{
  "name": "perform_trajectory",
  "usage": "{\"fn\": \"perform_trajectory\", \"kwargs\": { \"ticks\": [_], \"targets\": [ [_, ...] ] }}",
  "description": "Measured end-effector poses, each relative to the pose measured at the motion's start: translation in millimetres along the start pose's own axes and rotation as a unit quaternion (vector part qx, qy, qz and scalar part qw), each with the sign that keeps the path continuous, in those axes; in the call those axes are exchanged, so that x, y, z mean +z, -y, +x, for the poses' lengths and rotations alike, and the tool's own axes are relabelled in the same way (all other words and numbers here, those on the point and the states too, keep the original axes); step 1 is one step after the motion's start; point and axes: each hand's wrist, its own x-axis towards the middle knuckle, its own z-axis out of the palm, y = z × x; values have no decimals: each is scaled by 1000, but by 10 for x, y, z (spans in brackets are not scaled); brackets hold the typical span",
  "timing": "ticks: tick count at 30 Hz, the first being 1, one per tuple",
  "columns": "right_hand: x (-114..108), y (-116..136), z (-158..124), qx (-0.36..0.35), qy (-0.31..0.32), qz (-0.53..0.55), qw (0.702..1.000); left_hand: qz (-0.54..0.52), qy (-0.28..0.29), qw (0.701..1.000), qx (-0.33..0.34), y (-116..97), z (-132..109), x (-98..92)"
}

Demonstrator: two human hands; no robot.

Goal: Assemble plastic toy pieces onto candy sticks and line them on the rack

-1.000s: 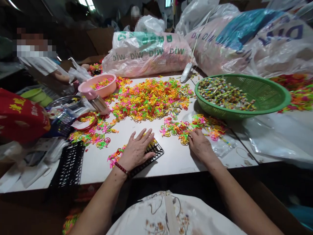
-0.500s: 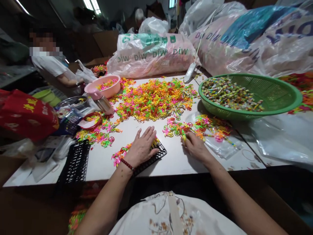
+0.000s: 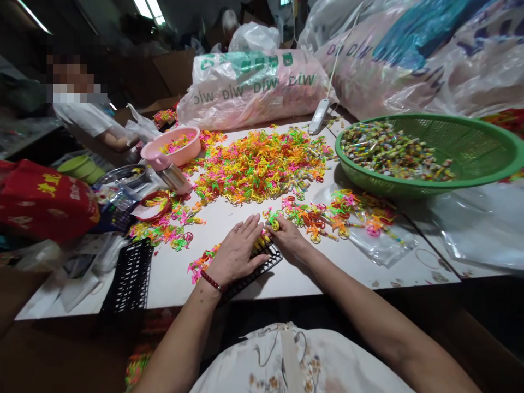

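My left hand [image 3: 238, 245] lies with its fingers stretched out over a black plastic rack [image 3: 258, 268], covering much of it. Yellow sticks show in the rack beside my fingers, and small pink and orange plastic pieces stick out along its left side. Close to the rack's far right corner, my right hand [image 3: 289, 237] pinches a small yellow-green plastic piece with a ring [image 3: 275, 224]. To the right of that hand, colourful plastic pieces [image 3: 305, 213] are strewn on the white table. Behind both hands rises a big heap of similar pieces [image 3: 254, 166].
A green basket [image 3: 470, 177] of thin wrapped sticks stands at right, beside clear plastic bags [image 3: 368, 245]. At left are a pink basin [image 3: 190, 150], a flask [image 3: 174, 177], black racks [image 3: 129, 275] and a red bag [image 3: 45, 202]. Full sacks [image 3: 254, 98] line the back; a person [image 3: 90, 123] works at far left.
My right hand has moved left with the small plastic piece, from the loose pieces to the rack's corner. My left hand stays on the rack. The view has shifted slightly.
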Motion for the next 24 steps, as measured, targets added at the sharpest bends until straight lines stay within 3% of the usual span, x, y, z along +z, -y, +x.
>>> {"fn": "perform_trajectory", "kwargs": {
  "ticks": [4,11,19,24],
  "targets": [
    [4,10,3,-59,21,-115,991,-3,-14,1000,1,-5,7,17],
    [-26,-9,-5,-119,88,-162,976,16,-9,999,-26,-78,66,-17],
    [1,-107,53,-124,113,-228,959,56,-20,998,-28,-121,132,93],
    [-44,13,-32,-128,97,-263,951,68,-26,997,-31,-113,116,135]
  ]
}}
